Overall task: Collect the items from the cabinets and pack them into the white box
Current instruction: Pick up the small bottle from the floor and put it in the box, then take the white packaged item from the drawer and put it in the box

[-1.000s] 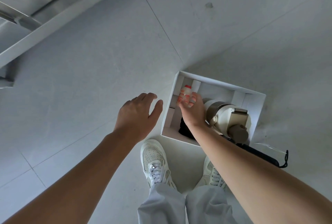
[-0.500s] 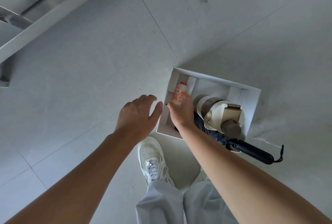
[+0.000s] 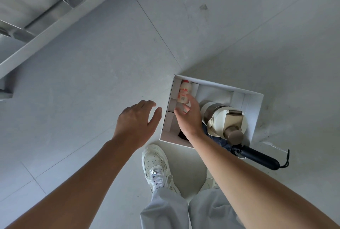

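The white box (image 3: pixel 220 84) sits on the grey floor in front of my feet. A small white bottle with a red cap and red label (image 3: pixel 184 90) lies in the narrow compartment at the box's far-left corner. My right hand (image 3: pixel 189 120) is inside the box just behind the bottle, fingers spread, with the fingertips at the bottle's near end. Outside the box's left wall my left hand (image 3: pixel 137 122) hovers with its fingers apart and nothing in it. A cream and beige flask (image 3: pixel 224 120) fills the box's right side.
A dark folded umbrella's handle (image 3: pixel 257 157) with a wrist strap sticks out over the box's near-right corner. My white shoes (image 3: pixel 156 164) stand right before the box. A grey metal cabinet frame (image 3: pixel 46 22) runs along the upper left.
My right hand carried the bottle to the far-left corner of the box, laid it down there and spread its fingers. The left hand stayed beside the box.
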{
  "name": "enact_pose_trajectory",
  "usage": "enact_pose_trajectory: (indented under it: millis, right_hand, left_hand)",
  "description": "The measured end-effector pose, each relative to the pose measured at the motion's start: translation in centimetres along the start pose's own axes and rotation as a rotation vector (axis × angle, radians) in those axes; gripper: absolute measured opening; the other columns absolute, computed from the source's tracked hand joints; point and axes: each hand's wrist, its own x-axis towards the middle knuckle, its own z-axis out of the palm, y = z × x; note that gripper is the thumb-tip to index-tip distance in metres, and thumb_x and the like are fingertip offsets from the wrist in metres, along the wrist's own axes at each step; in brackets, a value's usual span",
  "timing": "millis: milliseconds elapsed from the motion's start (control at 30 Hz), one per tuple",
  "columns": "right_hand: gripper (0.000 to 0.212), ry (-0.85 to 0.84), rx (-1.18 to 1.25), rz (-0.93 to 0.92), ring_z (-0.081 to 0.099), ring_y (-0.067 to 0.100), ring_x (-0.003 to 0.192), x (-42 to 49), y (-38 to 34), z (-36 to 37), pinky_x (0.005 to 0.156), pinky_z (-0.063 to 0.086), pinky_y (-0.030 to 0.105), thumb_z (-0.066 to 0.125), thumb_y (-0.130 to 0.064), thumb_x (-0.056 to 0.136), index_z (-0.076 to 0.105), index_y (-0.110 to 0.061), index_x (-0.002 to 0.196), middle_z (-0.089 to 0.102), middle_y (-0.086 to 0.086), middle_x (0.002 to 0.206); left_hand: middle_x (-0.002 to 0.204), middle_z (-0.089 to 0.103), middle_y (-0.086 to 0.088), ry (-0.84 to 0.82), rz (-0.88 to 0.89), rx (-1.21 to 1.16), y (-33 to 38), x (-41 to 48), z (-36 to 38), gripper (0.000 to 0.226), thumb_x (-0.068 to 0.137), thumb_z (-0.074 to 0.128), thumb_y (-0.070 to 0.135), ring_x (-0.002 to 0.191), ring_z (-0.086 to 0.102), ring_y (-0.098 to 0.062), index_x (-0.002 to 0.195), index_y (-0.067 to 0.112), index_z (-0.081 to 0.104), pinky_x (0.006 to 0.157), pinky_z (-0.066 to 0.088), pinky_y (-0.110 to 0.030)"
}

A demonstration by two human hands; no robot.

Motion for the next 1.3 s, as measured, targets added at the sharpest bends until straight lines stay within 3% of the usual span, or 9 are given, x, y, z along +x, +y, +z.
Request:
enact_pose_trajectory:
  millis: [100, 133, 233, 367, 567, 867, 1033, 1133, 1300]
  right_hand:
    - [0.048, 0.002, -0.04, -0.014, 0.057, 0.016, 0.126, -0.9, -0.7, -0.6, 0.094, 0.046, 0.01, 0.064, -0.01, 0.095, 0.051, -0.014, 0.141, 0.059, 0.003, 0.139]
    - [0.047, -0.012, -0.05, -0.025, 0.056, 0.014, 0.126, -1.3, -1.2, -0.8, 0.093, 0.044, 0.007, 0.064, -0.014, 0.097, 0.051, -0.014, 0.142, 0.058, 0.001, 0.14]
    - [0.044, -0.06, -0.027, -0.034, 0.056, 0.014, 0.13, -2.9, -3.1, -1.6, 0.109, 0.043, 0.027, 0.062, -0.021, 0.099, 0.054, -0.014, 0.142, 0.057, 0.001, 0.145]
    - [0.041, -0.066, -0.024, -0.098, 0.055, 0.011, 0.132, -6.0, -7.3, -3.0, 0.109, 0.042, 0.024, 0.061, -0.025, 0.1, 0.057, -0.016, 0.14, 0.06, 0.0, 0.144]
    - [0.046, -0.124, -0.139, -0.275, 0.051, 0.009, 0.136, -12.2, -17.4, -6.0, 0.115, 0.042, 0.038, 0.062, -0.037, 0.099, 0.054, -0.024, 0.143, 0.056, -0.007, 0.147]
    - [0.055, -0.104, -0.336, -0.627, 0.046, -0.012, 0.115, -25.8, -37.9, -13.5, 0.101, 0.041, 0.02, 0.052, -0.055, 0.091, 0.054, -0.035, 0.142, 0.048, -0.035, 0.13]
    - [0.061, -0.115, -0.42, -0.762, 0.048, -0.008, 0.124, -35.7, -49.9, -19.0, 0.11, 0.041, 0.027, 0.051, -0.059, 0.091, 0.053, -0.031, 0.145, 0.056, -0.021, 0.143]
    - [0.05, -0.154, -0.436, -0.809, 0.055, 0.0, 0.128, -42.0, -55.9, -21.9, 0.109, 0.045, 0.034, 0.057, -0.052, 0.095, 0.059, -0.03, 0.14, 0.062, -0.018, 0.139]
    - [0.062, -0.103, -0.43, -0.927, 0.055, -0.012, 0.107, -51.8, -62.2, -25.2, 0.098, 0.044, 0.016, 0.048, -0.07, 0.084, 0.061, -0.038, 0.135, 0.063, -0.025, 0.133]
  left_hand:
    - [0.107, 0.072, -0.001, 0.002, 0.012, 0.016, 0.3, -0.1, -0.5, 0.037, 0.1, 0.044, 0.041, 0.086, 0.067, -0.024, 0.116, 0.016, 0.066, 0.076, 0.051, -0.034]
    - [0.106, 0.072, -0.001, 0.006, 0.018, 0.019, 0.5, -0.2, -0.8, 0.037, 0.1, 0.044, 0.04, 0.084, 0.068, -0.024, 0.115, 0.016, 0.066, 0.075, 0.051, -0.034]
    - [0.103, 0.072, 0.0, 0.038, 0.04, 0.016, 1.0, -0.8, -2.2, 0.037, 0.101, 0.042, 0.04, 0.081, 0.068, -0.023, 0.113, 0.016, 0.067, 0.072, 0.052, -0.034]
    - [0.102, 0.073, 0.001, 0.121, 0.032, 0.001, 2.2, -2.4, -6.1, 0.046, 0.097, 0.034, 0.044, 0.08, 0.069, -0.024, 0.109, 0.016, 0.068, 0.068, 0.054, -0.034]
    - [0.102, 0.072, 0.002, 0.252, 0.02, 0.021, 5.4, -6.0, -15.8, 0.041, 0.098, 0.037, 0.042, 0.079, 0.069, -0.023, 0.108, 0.017, 0.067, 0.069, 0.051, -0.032]
    - [0.105, 0.072, 0.0, 0.422, 0.079, 0.066, 15.1, -15.2, -37.0, 0.043, 0.097, 0.038, 0.042, 0.079, 0.068, -0.025, 0.108, 0.014, 0.068, 0.074, 0.049, -0.033]
    - [0.107, 0.071, -0.001, 0.566, 0.128, 0.068, 22.3, -22.3, -50.4, 0.042, 0.097, 0.035, 0.038, 0.082, 0.067, -0.028, 0.113, 0.015, 0.066, 0.073, 0.049, -0.034]
    - [0.114, 0.069, -0.001, 0.631, 0.185, 0.059, 26.2, -27.0, -56.7, 0.045, 0.099, 0.034, 0.041, 0.09, 0.066, -0.028, 0.119, 0.014, 0.064, 0.079, 0.051, -0.036]
    - [0.118, 0.066, 0.006, 0.674, 0.199, 0.055, 29.7, -34.6, -62.8, 0.049, 0.097, 0.032, 0.052, 0.094, 0.065, -0.026, 0.124, 0.022, 0.06, 0.078, 0.048, -0.033]
